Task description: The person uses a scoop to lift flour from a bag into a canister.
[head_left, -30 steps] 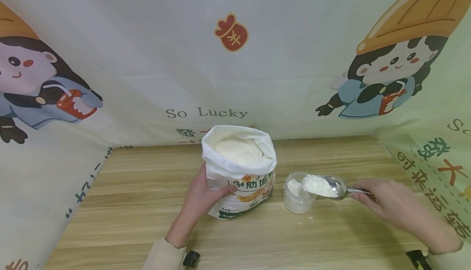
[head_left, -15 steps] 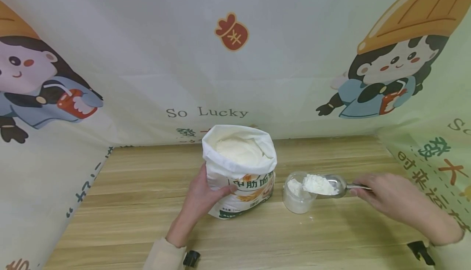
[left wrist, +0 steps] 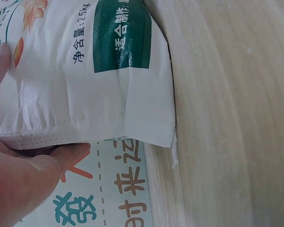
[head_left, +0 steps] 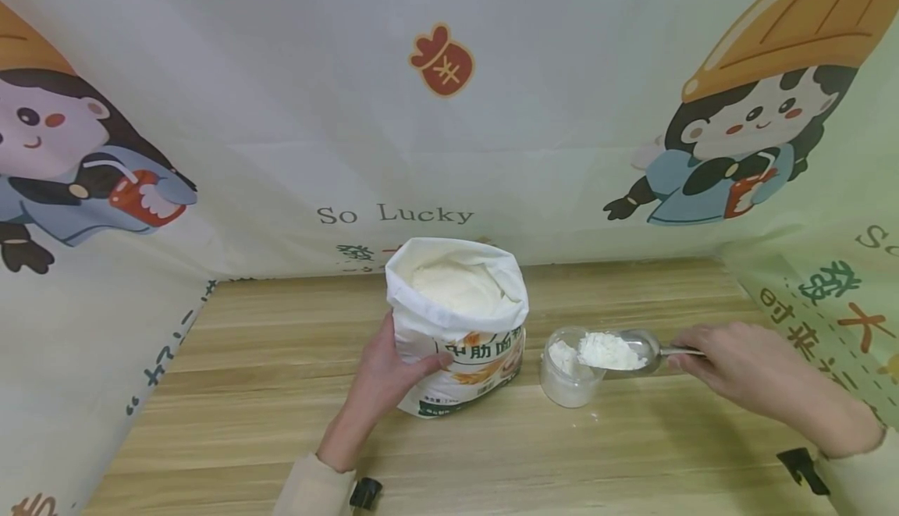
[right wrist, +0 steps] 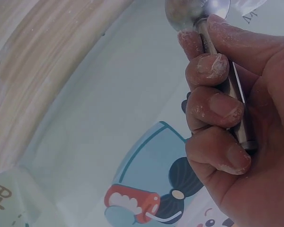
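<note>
An open white flour bag (head_left: 456, 360) stands upright on the table, its mouth rolled back and flour (head_left: 456, 288) showing inside. My left hand (head_left: 389, 375) grips its left side, thumb across the printed front and fingers behind. My right hand (head_left: 737, 371) holds a metal scoop (head_left: 649, 350) by its handle. In the right wrist view the fingers (right wrist: 215, 106) curl round that handle, dusted with flour. A heap of flour (head_left: 609, 350) fills the scoop, whose front overlaps the rim of a small clear jar (head_left: 570, 387). Flour also lies in the jar, right of the bag.
The wood-grain table (head_left: 246, 391) carries small specks of spilled flour (head_left: 586, 418) in front of the jar. A printed cloth (head_left: 548, 110) with cartoon figures hangs behind and at both sides. Its lower edge meets the table's back edge close behind the bag.
My right hand has risen slightly, and the scoop's handle has tipped up a little toward level. The left hand, the flour bag and the jar have stayed in place.
</note>
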A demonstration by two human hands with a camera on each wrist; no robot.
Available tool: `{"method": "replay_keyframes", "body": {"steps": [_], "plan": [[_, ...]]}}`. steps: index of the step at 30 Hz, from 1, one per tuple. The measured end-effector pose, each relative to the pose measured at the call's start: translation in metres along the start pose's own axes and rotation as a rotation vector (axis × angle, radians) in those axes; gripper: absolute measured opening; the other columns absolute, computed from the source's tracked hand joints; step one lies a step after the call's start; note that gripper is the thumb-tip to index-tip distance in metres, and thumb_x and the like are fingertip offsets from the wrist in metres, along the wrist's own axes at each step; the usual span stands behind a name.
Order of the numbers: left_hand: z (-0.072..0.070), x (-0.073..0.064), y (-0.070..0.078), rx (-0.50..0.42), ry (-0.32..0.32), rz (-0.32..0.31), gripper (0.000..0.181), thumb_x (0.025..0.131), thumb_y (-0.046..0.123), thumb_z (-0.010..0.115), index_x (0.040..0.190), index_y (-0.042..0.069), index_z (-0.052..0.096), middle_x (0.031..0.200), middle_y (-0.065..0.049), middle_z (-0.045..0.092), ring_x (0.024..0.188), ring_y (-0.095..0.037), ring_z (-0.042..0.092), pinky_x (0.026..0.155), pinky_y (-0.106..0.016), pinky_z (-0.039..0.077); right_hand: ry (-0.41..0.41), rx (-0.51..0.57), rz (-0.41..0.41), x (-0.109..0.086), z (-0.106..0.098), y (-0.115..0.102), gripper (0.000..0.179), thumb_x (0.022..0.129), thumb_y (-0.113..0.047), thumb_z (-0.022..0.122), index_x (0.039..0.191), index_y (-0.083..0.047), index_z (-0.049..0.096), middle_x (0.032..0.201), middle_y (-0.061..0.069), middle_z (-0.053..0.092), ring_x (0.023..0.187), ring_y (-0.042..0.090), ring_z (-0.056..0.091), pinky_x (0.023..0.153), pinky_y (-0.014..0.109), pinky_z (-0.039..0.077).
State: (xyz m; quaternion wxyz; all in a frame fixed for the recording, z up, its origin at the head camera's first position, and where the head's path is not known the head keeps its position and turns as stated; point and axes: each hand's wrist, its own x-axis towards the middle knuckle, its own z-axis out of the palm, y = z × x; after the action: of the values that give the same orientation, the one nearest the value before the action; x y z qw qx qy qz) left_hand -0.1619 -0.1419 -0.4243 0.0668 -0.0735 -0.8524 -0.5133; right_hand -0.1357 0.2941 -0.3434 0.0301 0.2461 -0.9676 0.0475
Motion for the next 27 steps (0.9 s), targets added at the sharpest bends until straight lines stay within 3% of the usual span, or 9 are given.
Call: {"method": "replay_keyframes", "body": {"steps": [13,27], "plan": [[0.0,0.0,0.0,-0.001,-0.002,-0.002,0.092,0.073,0.023,0.095,0.15,0.014,0.045,0.138,-0.008,0.063,0.128,-0.031,0.058,0.108,-0.057,0.047,-0.034,-0.025,0.008,0.004,-0.008,-0.007,0.011,0.094,-0.025,0.076,0.088,-0.018,0.071,0.071,-0.014,0.053,0.06,0.007,0.041,0.049,0.027,0.035],[0.0,0.001,0.0,-0.006,0.0,0.001,0.092,0.073,0.021,0.095,0.15,0.013,0.045,0.138,-0.009,0.063,0.129,-0.032,0.058,0.108,-0.057,0.046,-0.044,-0.039,-0.003,0.009,-0.014,-0.012,0.01,0.093,-0.023,0.077,0.088,-0.017,0.073,0.073,-0.016,0.056,0.06,0.006,0.041,0.048,0.026,0.036]]}}
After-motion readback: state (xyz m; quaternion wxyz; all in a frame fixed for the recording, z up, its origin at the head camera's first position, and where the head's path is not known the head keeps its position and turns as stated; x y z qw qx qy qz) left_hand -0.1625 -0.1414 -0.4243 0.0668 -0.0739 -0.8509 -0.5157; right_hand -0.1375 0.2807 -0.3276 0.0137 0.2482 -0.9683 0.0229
